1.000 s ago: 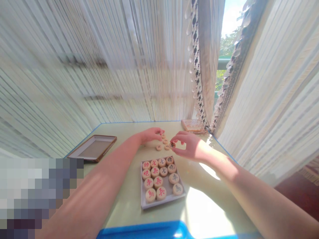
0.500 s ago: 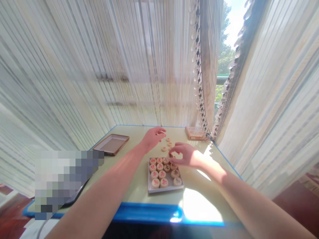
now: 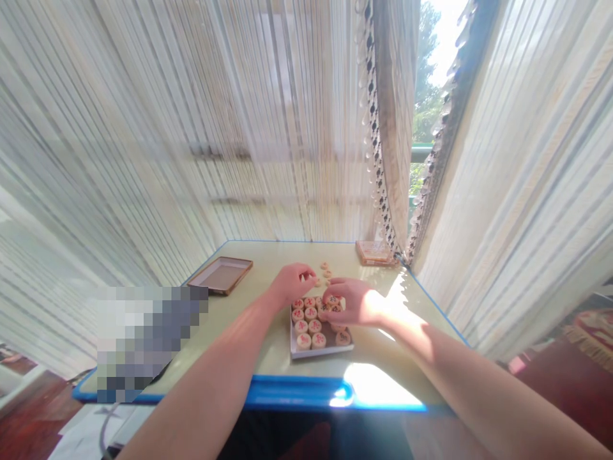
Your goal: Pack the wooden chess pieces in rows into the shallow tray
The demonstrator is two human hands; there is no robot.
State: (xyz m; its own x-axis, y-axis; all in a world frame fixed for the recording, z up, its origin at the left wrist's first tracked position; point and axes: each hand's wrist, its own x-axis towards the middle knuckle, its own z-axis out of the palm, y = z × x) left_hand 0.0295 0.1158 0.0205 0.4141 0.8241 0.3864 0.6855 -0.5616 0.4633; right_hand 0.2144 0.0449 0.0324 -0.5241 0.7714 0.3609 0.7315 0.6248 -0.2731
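Note:
A shallow open box (image 3: 294, 342) stands on the table with rows of round wooden Chinese chess pieces (image 3: 318, 340), some marked red, others dark. Over its right part is my right hand (image 3: 353, 301), thumb and fingers closed about a dark-marked chess piece (image 3: 324, 309) above the tray floor. The hand hides some pieces beneath it. My left hand (image 3: 293, 284) hovers beyond the box's far left corner, fingers loosely bent and apart. Its fingertips are beside a loose chess piece (image 3: 317, 282); whether they touch is unclear. More loose pieces (image 3: 326, 273) lie farther back.
An empty shallow lid (image 3: 223, 275) lies at the back left. At the far right is a flat patterned box (image 3: 375, 252). The table (image 3: 268, 332) has a blue front edge (image 3: 297, 391). A blurred-out object (image 3: 153, 338) occupies the left side; curtains hang behind.
My left hand has come down and nearer, toward the loose pieces. The right hand has shifted slightly over the box, its dark-marked piece lower among the rows. The view has tilted a little.

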